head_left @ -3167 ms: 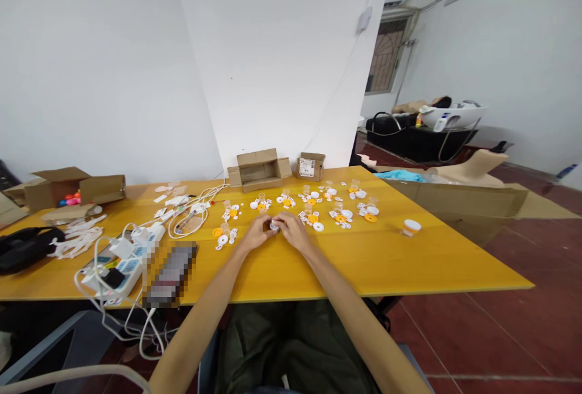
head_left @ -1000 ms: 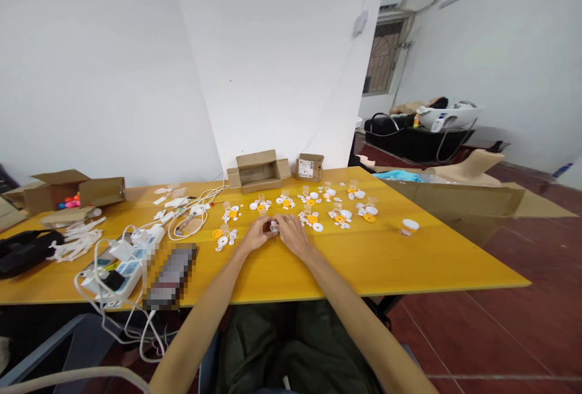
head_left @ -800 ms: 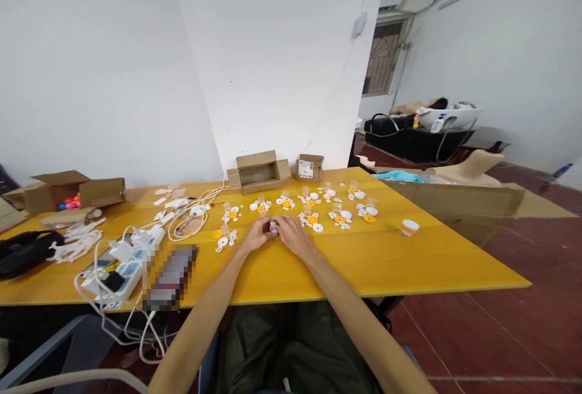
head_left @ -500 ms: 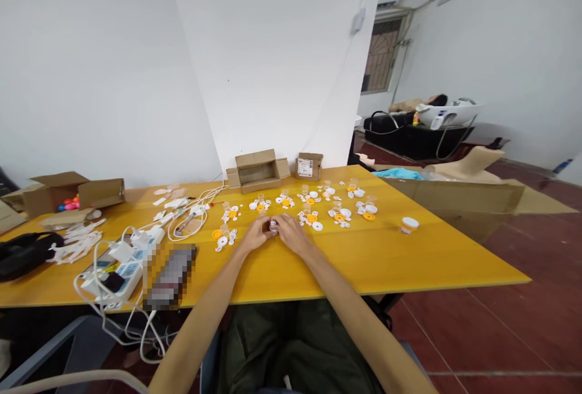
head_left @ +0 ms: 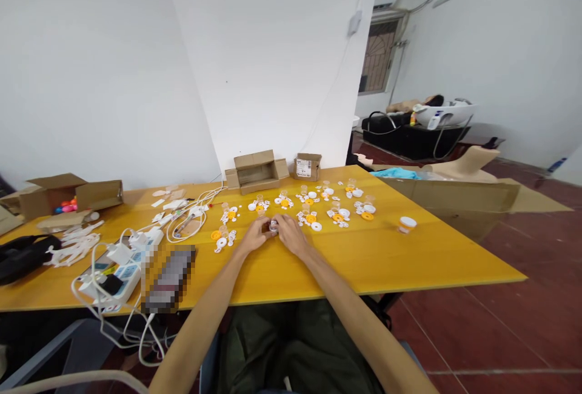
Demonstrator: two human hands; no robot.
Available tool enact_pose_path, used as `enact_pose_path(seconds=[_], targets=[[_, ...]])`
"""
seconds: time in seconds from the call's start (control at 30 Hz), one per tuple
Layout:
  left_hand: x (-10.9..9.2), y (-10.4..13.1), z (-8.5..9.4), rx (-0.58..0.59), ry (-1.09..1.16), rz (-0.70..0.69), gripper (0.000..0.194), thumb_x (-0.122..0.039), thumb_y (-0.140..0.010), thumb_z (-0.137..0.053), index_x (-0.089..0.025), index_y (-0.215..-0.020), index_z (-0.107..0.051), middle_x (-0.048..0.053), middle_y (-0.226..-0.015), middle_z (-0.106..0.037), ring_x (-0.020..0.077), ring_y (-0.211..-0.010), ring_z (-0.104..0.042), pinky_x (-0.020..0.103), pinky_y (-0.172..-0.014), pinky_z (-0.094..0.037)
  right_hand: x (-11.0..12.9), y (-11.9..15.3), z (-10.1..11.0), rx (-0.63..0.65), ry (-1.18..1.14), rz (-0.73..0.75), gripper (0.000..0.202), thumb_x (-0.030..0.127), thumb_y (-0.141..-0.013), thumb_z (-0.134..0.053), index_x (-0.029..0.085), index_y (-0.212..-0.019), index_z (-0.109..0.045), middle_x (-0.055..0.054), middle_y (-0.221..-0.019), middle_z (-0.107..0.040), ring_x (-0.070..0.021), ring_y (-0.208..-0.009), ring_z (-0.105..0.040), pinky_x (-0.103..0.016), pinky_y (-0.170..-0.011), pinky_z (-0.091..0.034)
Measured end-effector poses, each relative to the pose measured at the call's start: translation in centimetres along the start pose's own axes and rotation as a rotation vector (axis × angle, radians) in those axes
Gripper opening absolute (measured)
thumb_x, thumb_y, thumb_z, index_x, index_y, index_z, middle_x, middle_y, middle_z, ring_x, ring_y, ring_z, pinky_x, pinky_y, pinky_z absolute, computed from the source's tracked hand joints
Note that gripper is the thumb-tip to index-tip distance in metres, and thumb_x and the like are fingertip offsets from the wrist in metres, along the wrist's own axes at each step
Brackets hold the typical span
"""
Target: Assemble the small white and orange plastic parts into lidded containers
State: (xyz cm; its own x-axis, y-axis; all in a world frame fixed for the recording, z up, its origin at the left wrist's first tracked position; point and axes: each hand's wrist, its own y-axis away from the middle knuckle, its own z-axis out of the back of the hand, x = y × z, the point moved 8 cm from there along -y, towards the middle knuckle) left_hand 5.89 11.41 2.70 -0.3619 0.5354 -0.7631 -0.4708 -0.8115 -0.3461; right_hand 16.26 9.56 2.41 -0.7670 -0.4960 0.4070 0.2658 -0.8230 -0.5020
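Head camera: my left hand (head_left: 254, 237) and right hand (head_left: 291, 236) curl around, holding 1 small clear cup (head_left: 273, 227) above the yellow table (head_left: 364, 260), 1 lidded tub (head_left: 407, 225) standing closed at right, loose orange and white parts (head_left: 310, 219) unassembled beyond.

Between the left hand (head_left: 255, 235) and the right hand (head_left: 291, 234) a small clear-and-white piece (head_left: 273, 226) is held, partly hidden by the fingers. To the piece's left, right and far side, loose clusters are spread: clear cups (head_left: 335, 206), white discs (head_left: 316, 227), orange rings (head_left: 310, 219), dark-marked white bits (head_left: 231, 236). Well right of the piece, a white-lidded jar (head_left: 406, 225) is stood upright.
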Motion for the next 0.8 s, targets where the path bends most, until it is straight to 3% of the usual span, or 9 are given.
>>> enact_pose_path(seconds=[0.27,0.5,0.8], targets=[[0.6,-0.1,-0.1,0.002,0.034,0.017,0.010,-0.021,-0.074,-0.072,-0.017,-0.079,-0.065,0.001,-0.083,-0.060,0.0182,-0.081,-0.055,0.031,-0.079,-0.047,1.0,0.0,-0.2,0.045,0.099,0.101,0.030,-0.002,-0.082,-0.048,0.022,-0.093,-0.061,-0.007,-0.094,-0.069,-0.0218,-0.096,-0.062,-0.033,-0.090,-0.048],[0.5,-0.1,0.0,-0.011,0.004,0.003,0.012,-0.023,-0.072,-0.074,-0.018,-0.079,-0.066,0.001,-0.080,-0.061,0.0190,-0.081,-0.055,0.032,-0.081,-0.048,-0.1,-0.1,0.4,0.046,0.025,-0.070,0.024,0.006,-0.090,-0.047,0.021,-0.101,-0.063,-0.007,-0.096,-0.071,-0.0212,-0.090,-0.065,-0.030,-0.081,-0.050],[0.5,-0.1,0.0,-0.008,0.006,-0.011,0.007,-0.019,-0.074,-0.072,-0.018,-0.078,-0.066,0.001,-0.081,-0.063,0.0185,-0.080,-0.056,0.032,-0.081,-0.048,0.0,0.0,0.7,0.017,-0.077,-0.016,0.022,0.008,-0.090,-0.051,0.022,-0.098,-0.067,-0.006,-0.094,-0.070,-0.0199,-0.089,-0.065,-0.028,-0.078,-0.048]])
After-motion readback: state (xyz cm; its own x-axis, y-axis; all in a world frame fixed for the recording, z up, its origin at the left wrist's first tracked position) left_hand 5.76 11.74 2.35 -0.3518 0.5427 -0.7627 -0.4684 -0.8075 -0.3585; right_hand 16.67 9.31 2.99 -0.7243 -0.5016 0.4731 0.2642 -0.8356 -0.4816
